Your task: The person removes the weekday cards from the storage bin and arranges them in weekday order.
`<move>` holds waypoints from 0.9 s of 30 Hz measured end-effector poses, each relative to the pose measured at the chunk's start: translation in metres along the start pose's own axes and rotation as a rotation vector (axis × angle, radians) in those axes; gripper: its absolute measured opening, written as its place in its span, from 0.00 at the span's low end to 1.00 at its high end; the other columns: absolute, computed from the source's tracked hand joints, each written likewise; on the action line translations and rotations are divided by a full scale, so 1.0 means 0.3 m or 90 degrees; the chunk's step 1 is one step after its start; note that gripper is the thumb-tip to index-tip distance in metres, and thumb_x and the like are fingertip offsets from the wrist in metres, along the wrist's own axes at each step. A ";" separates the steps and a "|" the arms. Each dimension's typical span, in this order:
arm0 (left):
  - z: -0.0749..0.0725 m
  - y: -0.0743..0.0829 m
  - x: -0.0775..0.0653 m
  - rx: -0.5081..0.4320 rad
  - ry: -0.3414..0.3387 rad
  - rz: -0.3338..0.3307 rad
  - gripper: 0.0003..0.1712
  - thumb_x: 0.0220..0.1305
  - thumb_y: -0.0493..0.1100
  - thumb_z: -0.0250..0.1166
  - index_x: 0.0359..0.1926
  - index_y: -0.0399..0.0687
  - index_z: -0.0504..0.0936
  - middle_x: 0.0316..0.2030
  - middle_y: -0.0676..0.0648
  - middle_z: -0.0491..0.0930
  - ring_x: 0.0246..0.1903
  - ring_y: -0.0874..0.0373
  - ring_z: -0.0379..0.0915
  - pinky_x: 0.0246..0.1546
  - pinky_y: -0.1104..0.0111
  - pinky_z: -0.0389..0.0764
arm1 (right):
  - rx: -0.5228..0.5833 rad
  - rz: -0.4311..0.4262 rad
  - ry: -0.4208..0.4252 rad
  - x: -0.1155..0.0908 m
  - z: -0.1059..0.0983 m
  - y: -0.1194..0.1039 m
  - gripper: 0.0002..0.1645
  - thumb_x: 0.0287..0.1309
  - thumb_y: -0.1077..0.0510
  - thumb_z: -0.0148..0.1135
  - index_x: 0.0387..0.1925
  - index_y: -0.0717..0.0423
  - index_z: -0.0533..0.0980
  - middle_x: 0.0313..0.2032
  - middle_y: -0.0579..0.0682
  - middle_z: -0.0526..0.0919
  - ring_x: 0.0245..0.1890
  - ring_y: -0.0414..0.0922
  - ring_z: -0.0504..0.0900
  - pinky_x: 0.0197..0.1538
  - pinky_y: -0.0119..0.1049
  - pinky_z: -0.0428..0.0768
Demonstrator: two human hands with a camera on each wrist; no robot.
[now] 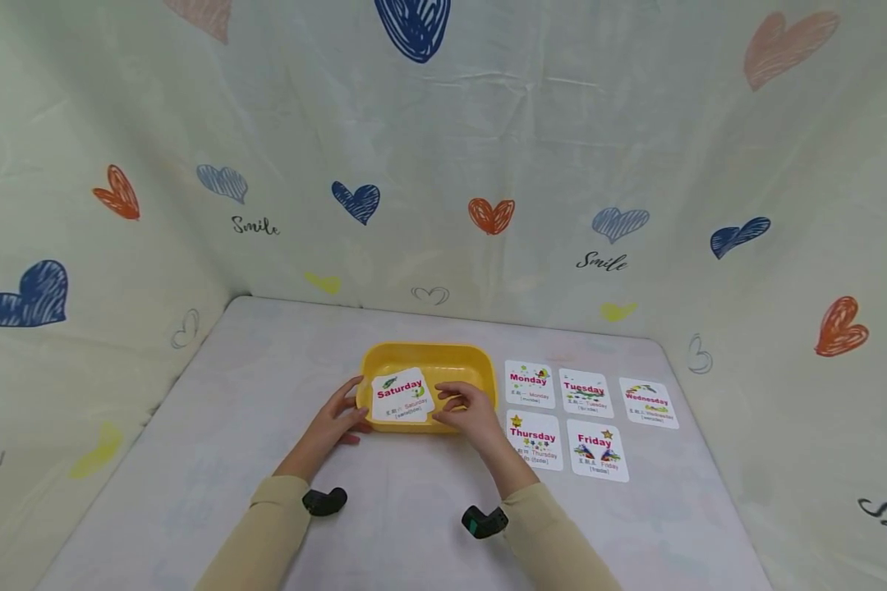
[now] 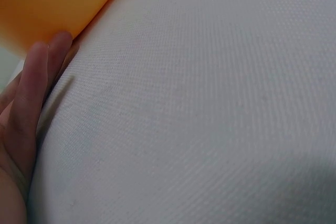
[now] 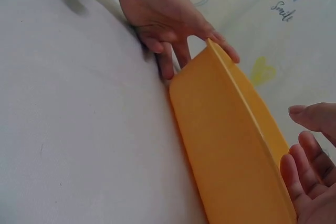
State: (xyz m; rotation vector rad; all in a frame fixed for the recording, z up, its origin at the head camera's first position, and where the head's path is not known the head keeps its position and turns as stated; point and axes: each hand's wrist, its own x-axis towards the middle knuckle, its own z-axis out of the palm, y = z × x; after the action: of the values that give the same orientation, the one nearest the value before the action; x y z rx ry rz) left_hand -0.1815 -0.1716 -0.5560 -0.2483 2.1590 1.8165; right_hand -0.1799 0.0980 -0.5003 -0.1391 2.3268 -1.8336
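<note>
A yellow tray (image 1: 480, 371) stands on the table. Inside it, at the left, lies a white card printed "Saturday" (image 1: 399, 392); whether another card is under it I cannot tell. My left hand (image 1: 333, 423) grips the tray's left end, with a digit over the rim and other fingers against the outer wall, as the right wrist view shows. Over the tray's right part hovers my right hand (image 1: 473, 414), its fingers loosely bent, thumb apart, nothing between them. In the right wrist view those right-hand fingers (image 3: 310, 171) appear beside the rim, just right of the card.
Right of the tray lie cards for Monday (image 1: 529, 394), Tuesday (image 1: 585, 402) and Wednesday (image 1: 648, 414) in a row. Below them are Thursday (image 1: 543, 423) and Friday (image 1: 597, 468), Thursday close to my right wrist. A heart-printed curtain (image 1: 414, 271) hangs behind the table (image 1: 414, 509).
</note>
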 end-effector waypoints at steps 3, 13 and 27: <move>0.001 0.000 0.000 0.000 -0.004 0.004 0.39 0.66 0.51 0.64 0.74 0.72 0.56 0.64 0.39 0.67 0.41 0.51 0.81 0.37 0.63 0.82 | -0.033 0.013 0.006 0.018 0.016 -0.009 0.26 0.51 0.66 0.72 0.54 0.61 0.78 0.46 0.57 0.79 0.37 0.46 0.76 0.38 0.30 0.79; 0.006 0.009 -0.006 0.005 0.002 -0.002 0.39 0.67 0.50 0.63 0.74 0.69 0.56 0.64 0.38 0.67 0.40 0.51 0.81 0.36 0.64 0.82 | -0.108 0.072 0.004 0.075 0.047 -0.019 0.25 0.51 0.66 0.72 0.53 0.56 0.79 0.43 0.51 0.79 0.38 0.48 0.75 0.39 0.34 0.79; 0.003 0.012 -0.008 -0.001 0.007 -0.018 0.39 0.67 0.49 0.63 0.73 0.72 0.56 0.63 0.40 0.68 0.41 0.52 0.81 0.38 0.64 0.81 | -0.149 0.131 -0.052 0.143 0.069 0.009 0.30 0.49 0.65 0.74 0.57 0.55 0.76 0.48 0.53 0.76 0.45 0.50 0.73 0.49 0.37 0.79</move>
State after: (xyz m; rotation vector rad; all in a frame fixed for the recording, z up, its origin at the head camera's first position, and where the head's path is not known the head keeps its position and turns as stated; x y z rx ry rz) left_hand -0.1804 -0.1701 -0.5520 -0.2872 2.1498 1.8065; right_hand -0.2177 0.0713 -0.5111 -0.0032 2.3909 -1.4328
